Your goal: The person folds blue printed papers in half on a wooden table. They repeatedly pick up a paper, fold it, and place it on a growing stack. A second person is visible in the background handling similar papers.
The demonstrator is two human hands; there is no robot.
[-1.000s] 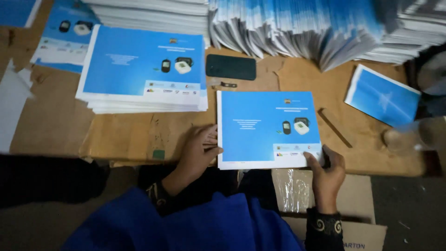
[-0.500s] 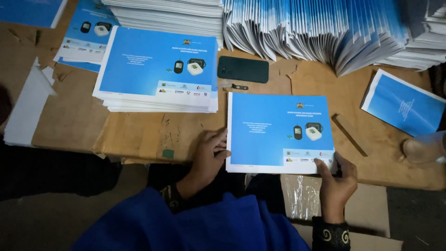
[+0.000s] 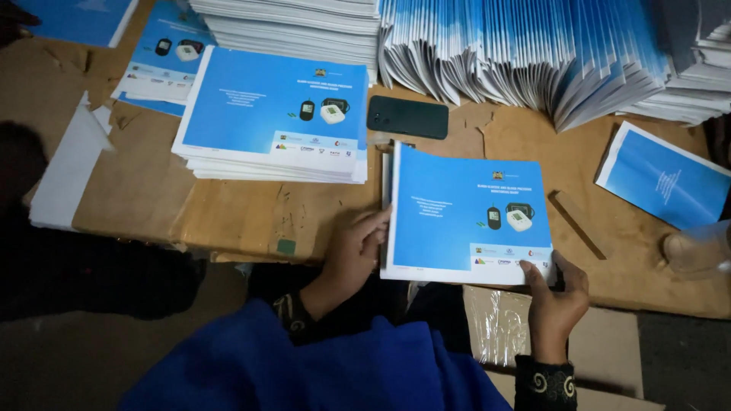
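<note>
Blue booklet point(image 3: 457, 205) gripped by left hand point(image 3: 354, 255), right hand point(image 3: 556, 293).

We wear a deep blue garment over dark sleeves; each cuff carries pale swirl embroidery. Our left hand point(image 3: 354, 255) and right hand point(image 3: 556, 301) are bare.

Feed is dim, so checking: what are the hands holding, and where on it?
Both hold the blue booklet: left hand at its left spine edge, right hand pinching its bottom right corner.
</note>
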